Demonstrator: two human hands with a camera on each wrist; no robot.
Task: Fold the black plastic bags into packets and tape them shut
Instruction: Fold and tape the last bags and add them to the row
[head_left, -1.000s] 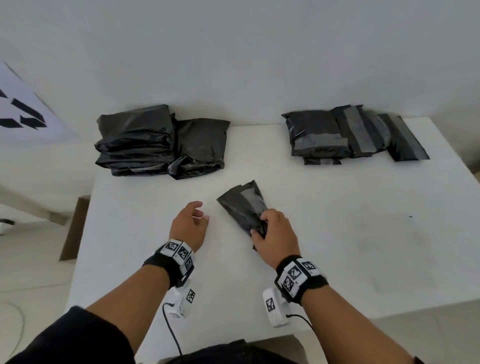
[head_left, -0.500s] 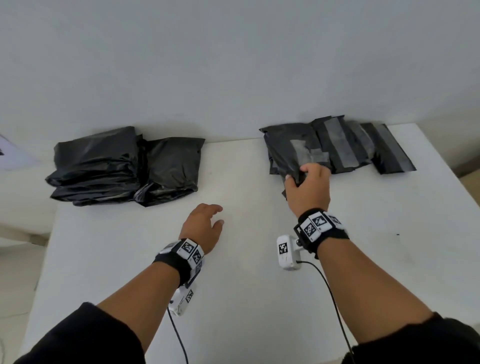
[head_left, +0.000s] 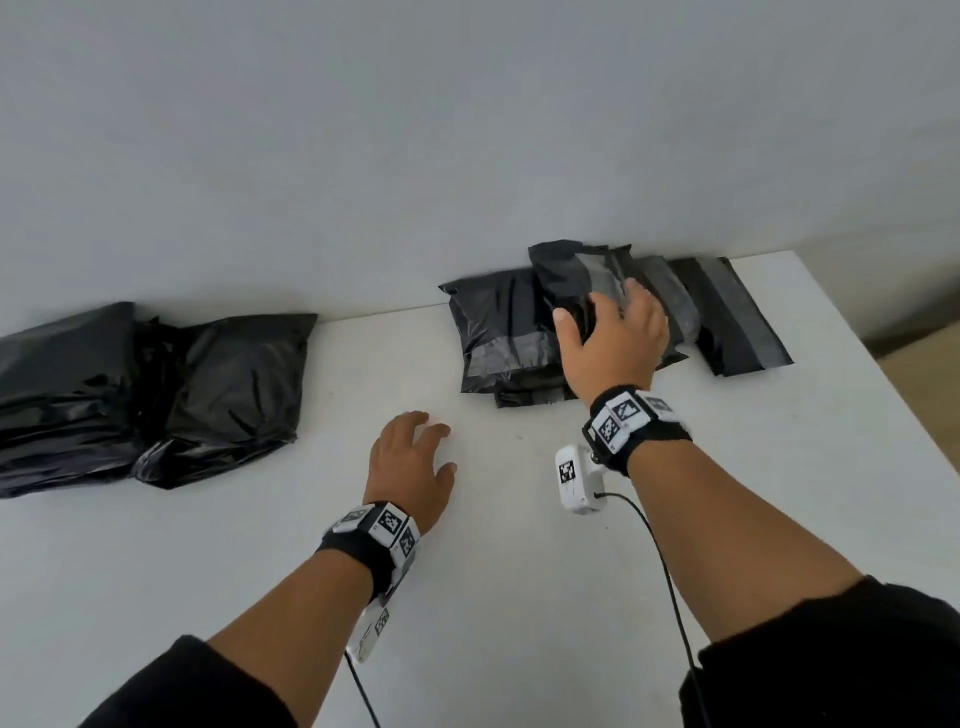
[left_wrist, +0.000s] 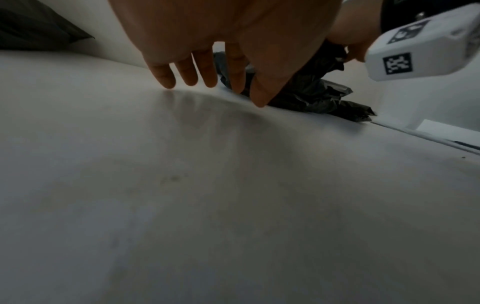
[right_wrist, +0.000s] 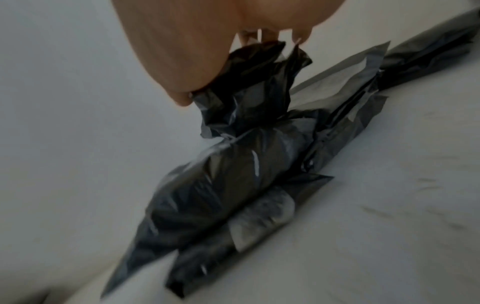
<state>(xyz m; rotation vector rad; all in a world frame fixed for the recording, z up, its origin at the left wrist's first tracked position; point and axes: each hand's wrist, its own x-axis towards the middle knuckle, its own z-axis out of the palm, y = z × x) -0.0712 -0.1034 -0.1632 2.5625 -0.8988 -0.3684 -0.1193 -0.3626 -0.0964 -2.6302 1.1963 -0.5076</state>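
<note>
My right hand (head_left: 597, 306) holds a folded black packet (head_left: 571, 270) with a grey tape strip, just above the pile of taped packets (head_left: 498, 332) at the back right of the white table (head_left: 519, 597). In the right wrist view, thumb and fingers pinch the packet (right_wrist: 249, 86) at its top, and its lower end touches the pile (right_wrist: 221, 195). My left hand (head_left: 431, 441) lies open, fingers spread, on the table's middle; its fingertips (left_wrist: 166, 80) touch the bare surface. A heap of unfolded black bags (head_left: 156, 395) sits at the back left.
A pale wall runs right behind both piles. The table's right edge (head_left: 883, 384) lies just beyond the taped packets. A white wrist camera (head_left: 574, 478) and its cable hang under my right forearm.
My right hand carried the taped packet from the table's middle to the back right, over the pile of packets. The left hand stayed on the table and spread its fingers.
</note>
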